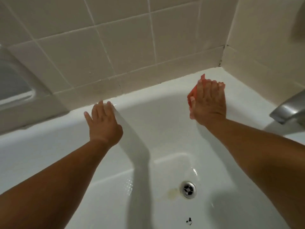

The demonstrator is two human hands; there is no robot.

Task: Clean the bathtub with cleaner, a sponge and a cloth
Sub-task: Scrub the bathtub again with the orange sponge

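The white bathtub fills the lower half of the head view. My left hand lies flat with straight fingers on the tub's far rim, near the tiled wall. My right hand presses a red-orange cloth against the tub's inner wall near the far right corner. Its fingers are straight over the cloth, and only the cloth's left edge and top corner show from under the hand. No sponge or cleaner bottle is in view.
A metal drain sits in the tub floor, with a yellowish stain to its left and a dark chip below it. A chrome spout juts in at the right. Beige tiles back the tub.
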